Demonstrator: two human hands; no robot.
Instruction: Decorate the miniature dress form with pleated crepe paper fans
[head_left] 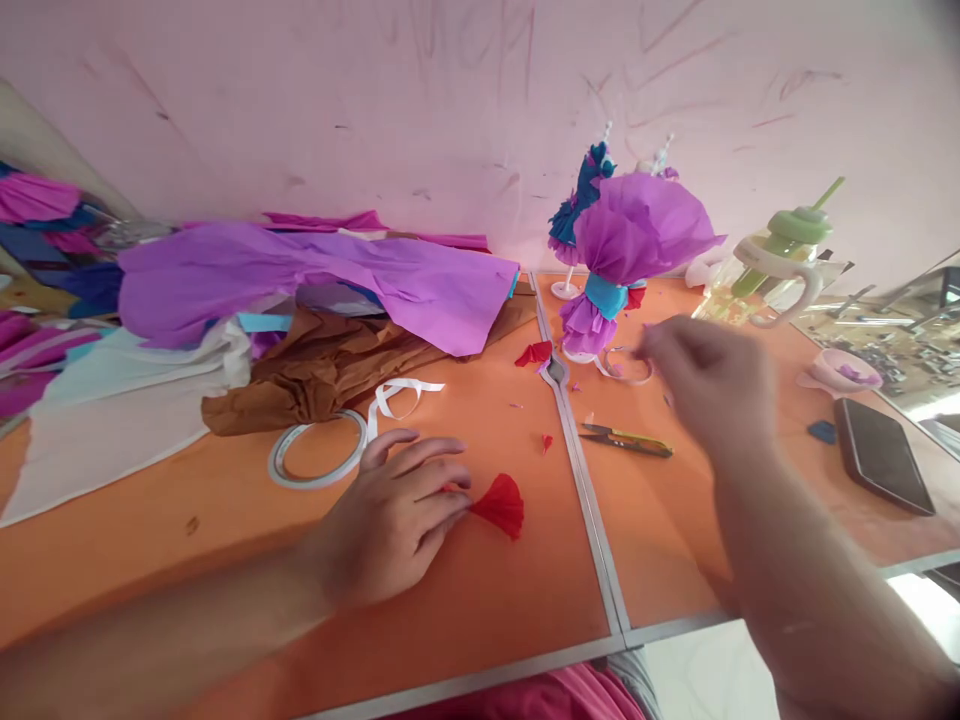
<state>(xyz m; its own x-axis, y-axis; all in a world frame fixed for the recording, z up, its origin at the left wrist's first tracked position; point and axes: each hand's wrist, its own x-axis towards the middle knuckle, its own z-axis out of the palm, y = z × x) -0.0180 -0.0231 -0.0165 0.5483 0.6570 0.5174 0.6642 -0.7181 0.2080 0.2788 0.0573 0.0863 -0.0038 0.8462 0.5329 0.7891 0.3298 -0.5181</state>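
Observation:
My left hand is low over the orange table, fingers bent and loosely spread. A fan-shaped piece of red crepe paper sticks out from between its thumb and index fingertips. My right hand, smeared by motion, is raised and closed in a pinch; what its fingers hold, if anything, is hidden. Just left of those fingers is a thin pale loop, maybe ribbon. Behind it stands a purple paper figure with a blue band. Yellow-handled thread snips lie below the right hand.
A white tape roll and curled white ribbon lie left. Behind are brown paper and purple paper. At right are a green-lidded bottle, a pink bowl and a phone. A metal seam crosses the table.

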